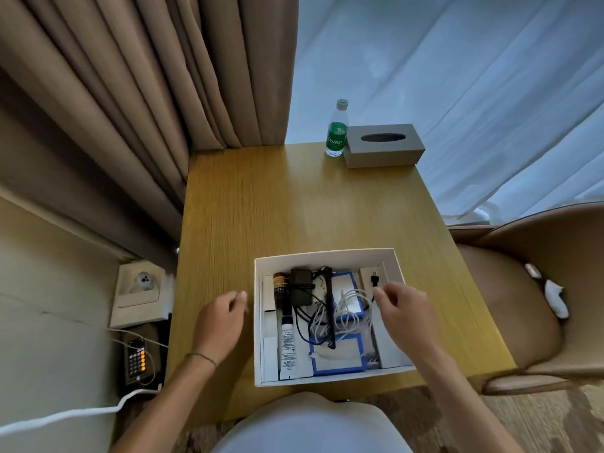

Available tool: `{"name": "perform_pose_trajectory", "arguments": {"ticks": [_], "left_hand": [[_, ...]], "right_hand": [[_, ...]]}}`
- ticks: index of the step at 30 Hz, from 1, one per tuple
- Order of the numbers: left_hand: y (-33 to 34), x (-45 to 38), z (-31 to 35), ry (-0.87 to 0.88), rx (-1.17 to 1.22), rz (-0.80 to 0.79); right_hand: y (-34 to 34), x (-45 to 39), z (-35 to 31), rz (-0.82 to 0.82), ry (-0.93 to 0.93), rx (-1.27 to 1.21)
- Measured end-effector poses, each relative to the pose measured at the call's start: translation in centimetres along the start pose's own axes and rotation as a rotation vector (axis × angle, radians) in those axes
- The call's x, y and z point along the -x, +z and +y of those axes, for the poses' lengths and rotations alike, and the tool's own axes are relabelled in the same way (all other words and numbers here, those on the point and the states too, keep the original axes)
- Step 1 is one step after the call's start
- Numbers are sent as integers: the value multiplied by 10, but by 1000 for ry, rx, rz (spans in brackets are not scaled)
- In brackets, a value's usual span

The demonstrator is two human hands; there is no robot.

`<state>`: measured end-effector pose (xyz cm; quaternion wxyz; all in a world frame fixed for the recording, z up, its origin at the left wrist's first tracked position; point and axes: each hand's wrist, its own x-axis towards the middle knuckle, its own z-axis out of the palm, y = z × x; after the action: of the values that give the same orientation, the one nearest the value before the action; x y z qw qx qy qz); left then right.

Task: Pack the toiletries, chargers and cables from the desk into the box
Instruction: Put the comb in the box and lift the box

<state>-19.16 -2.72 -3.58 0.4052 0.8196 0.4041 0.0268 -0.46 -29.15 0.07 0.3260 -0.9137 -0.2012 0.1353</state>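
I see the white box (pixel 327 256) on the desk (pixel 294 207) holding a tube (pixel 287 344), black charger (pixel 300 286), comb (pixel 330 308) and white cables (pixel 349 308), my left hand (pixel 222 322) loosely curled and empty beside it, my right hand (pixel 405 312) over it, fingers half-open, gripping nothing.

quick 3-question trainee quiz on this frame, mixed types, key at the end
1. True or false: the black comb lies on the desk outside the box.
2. What stands beside the grey tissue box? A) water bottle B) mug C) lamp
3. Which of the hands is over the box?

Key:
1. False: it lies inside, among the white cables.
2. A.
3. The right hand, fingers by a black cable plug; the left hand is over the desk, left of the box.
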Motion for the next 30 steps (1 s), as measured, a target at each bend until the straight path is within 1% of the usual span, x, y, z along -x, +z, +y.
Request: {"name": "perform_pose_trajectory", "arguments": {"ticks": [2, 5, 8, 11, 14, 18, 22, 27, 30], "left_hand": [[0, 10, 10, 10, 25, 12], [2, 19, 24, 38, -3, 16], [5, 23, 33, 51, -186, 49], [8, 26, 39, 22, -388, 82], [14, 30, 41, -38, -479, 60], [21, 29, 42, -71, -463, 66], [23, 28, 48, -59, -440, 100], [16, 17, 63, 59, -403, 118], [9, 2, 70, 154, -396, 99]], "right_hand": [[-8, -4, 11, 54, -29, 38], [-14, -9, 28, 68, -24, 59], [-17, -12, 40, 53, -24, 84], [-20, -14, 49, 30, -49, 137], [-24, -14, 54, 5, -77, 225], [-24, -15, 62, -68, -65, 388], [-23, -16, 60, -69, -26, 392], [-27, -10, 55, -23, 65, 360], [-25, 6, 51, 34, 167, 309]]}}
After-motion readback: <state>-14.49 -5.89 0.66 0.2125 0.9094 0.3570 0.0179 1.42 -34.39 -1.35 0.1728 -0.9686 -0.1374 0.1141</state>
